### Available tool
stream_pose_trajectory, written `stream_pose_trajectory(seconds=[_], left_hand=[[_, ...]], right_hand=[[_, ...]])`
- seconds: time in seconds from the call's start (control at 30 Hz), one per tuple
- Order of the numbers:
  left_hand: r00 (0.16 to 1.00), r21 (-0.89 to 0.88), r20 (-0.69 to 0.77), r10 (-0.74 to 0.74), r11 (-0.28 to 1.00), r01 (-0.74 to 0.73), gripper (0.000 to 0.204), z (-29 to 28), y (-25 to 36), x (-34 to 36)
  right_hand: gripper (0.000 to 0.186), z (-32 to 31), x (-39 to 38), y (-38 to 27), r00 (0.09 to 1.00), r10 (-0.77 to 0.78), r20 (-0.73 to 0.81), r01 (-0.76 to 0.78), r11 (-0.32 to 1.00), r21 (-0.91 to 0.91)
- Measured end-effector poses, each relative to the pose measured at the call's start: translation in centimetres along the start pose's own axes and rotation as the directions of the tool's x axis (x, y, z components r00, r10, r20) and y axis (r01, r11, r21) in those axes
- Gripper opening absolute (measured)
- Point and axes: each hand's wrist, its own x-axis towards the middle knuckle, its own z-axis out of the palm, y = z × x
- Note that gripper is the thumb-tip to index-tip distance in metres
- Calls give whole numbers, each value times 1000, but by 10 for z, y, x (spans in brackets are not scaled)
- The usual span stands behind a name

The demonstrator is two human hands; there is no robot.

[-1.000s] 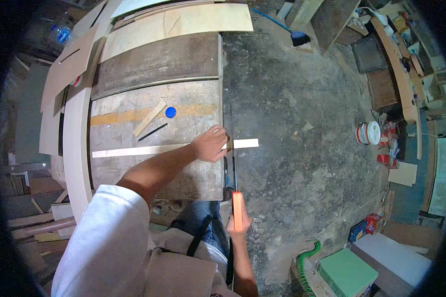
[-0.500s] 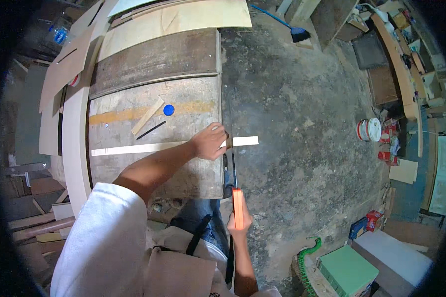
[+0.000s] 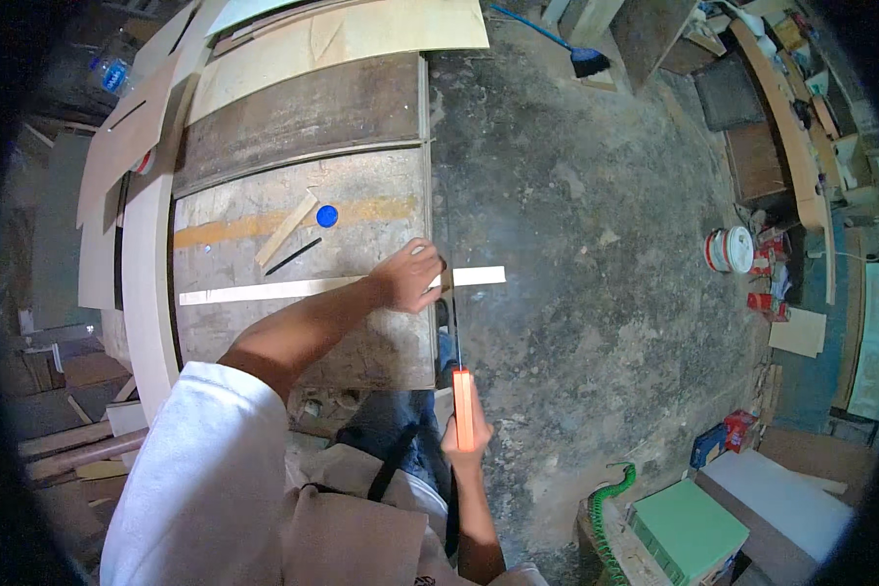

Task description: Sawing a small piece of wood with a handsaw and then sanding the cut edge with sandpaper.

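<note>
A thin pale wooden strip (image 3: 283,291) lies across the worktable, its right end jutting past the table edge over the floor. My left hand (image 3: 410,275) is closed on the strip near that edge. In my right hand (image 3: 469,435) is the orange handle of a handsaw (image 3: 463,400). The saw's narrow dark blade runs away from me and meets the strip just right of my left fingers. How deep the blade sits in the wood cannot be made out. Farther up the table lie a short wood piece (image 3: 288,230), a blue round cap (image 3: 327,216) and a black pen-like stick (image 3: 293,256).
Sheets of plywood (image 3: 361,34) lie at the table's far end, and a long board (image 3: 145,322) runs along its left side. On the floor are a blue broom (image 3: 588,62), a white bucket (image 3: 731,251), a green coiled hose (image 3: 598,518) and a green box (image 3: 689,532).
The view has shifted slightly. My right hand and the saw handle sit a little farther left, with the blade still at the strip. My left hand keeps its hold.
</note>
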Motion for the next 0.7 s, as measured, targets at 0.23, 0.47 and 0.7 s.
stream_pose_trajectory(seconds=[0.23, 0.47, 0.7], left_hand=[[1000, -30, -1, 9, 1000, -9, 30, -6, 4, -1], [998, 0, 26, -60, 998, 60, 32, 0, 1, -1], [998, 18, 29, -63, 998, 62, 30, -3, 0, 0]], right_hand=[[60, -25, -47, 2, 991, -133, -4, 132, 984, -122], [55, -16, -56, 12, 993, -115, -7, 113, 984, -135], [61, -31, -75, 22, 991, -119, 62, 129, 970, -206]])
